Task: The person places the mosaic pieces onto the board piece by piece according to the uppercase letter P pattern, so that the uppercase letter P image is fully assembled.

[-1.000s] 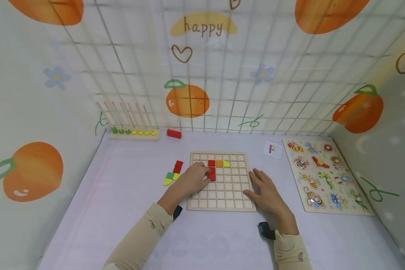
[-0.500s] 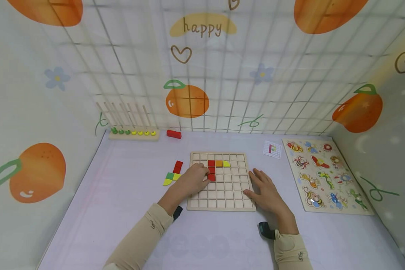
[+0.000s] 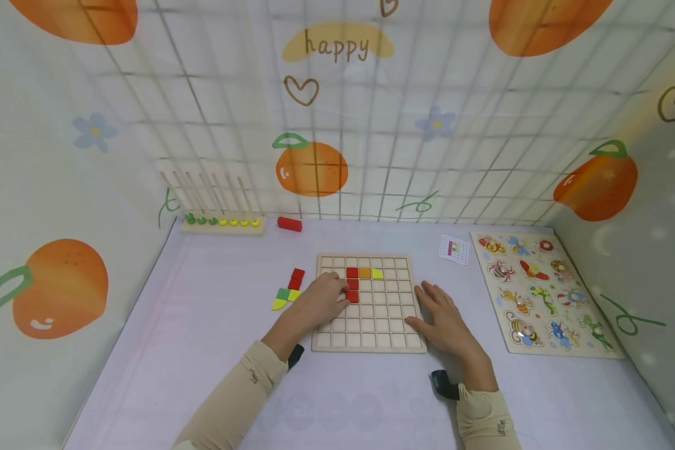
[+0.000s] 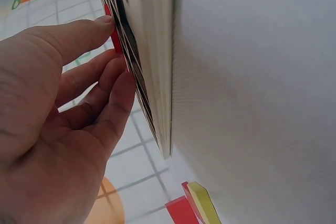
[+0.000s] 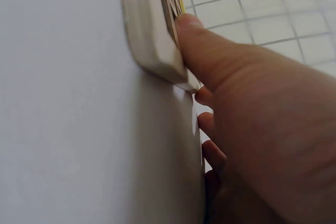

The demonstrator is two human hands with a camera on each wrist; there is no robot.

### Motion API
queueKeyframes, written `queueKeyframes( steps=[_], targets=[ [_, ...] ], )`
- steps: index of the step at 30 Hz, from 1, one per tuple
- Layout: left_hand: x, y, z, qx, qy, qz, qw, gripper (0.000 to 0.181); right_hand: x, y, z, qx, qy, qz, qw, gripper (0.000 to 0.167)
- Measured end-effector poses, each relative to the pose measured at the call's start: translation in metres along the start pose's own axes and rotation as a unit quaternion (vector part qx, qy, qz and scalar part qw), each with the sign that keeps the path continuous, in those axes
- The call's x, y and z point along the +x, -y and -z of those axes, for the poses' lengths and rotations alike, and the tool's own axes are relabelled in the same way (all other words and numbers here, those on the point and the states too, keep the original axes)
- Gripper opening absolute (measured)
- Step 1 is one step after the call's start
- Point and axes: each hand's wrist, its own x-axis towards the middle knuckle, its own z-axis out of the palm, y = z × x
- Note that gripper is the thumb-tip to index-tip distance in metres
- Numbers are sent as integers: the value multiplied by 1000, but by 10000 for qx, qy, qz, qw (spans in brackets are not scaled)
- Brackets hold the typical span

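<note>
In the head view a wooden grid board (image 3: 382, 325) lies on the table. Three red square tiles (image 3: 352, 272) stand in one column of it, with an orange square tile (image 3: 365, 272) and a yellow rounded tile (image 3: 377, 273) along the top of that column. My left hand (image 3: 320, 297) reaches over the board's left part, its thumb and fingertips bent about the lower red tiles. The left wrist view has the thumb against a red tile (image 4: 115, 39) and the other fingertips at the board. My right hand (image 3: 441, 319) rests on the right edge, thumb on top, fingers extended alongside.
Left of the board lie loose tiles: red (image 3: 297, 274), green (image 3: 283, 293) and yellow (image 3: 279, 304). A bead stand (image 3: 223, 229) and a red block (image 3: 290, 224) are at the back. A pattern card (image 3: 454, 249) and an insect puzzle board (image 3: 545, 294) lie to the right.
</note>
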Motion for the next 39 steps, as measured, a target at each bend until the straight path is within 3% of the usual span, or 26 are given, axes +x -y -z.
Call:
queueKeyframes(
  steps=[21,39],
  targets=[
    [-1,1,0,-108,-171,-191,9996,33,-1,1,0,0,-4,36,10000,82],
    [1,4,-2,-321,-149,-46,9994,32,0,2,0,-8,-2,-10,10000,82]
  ],
)
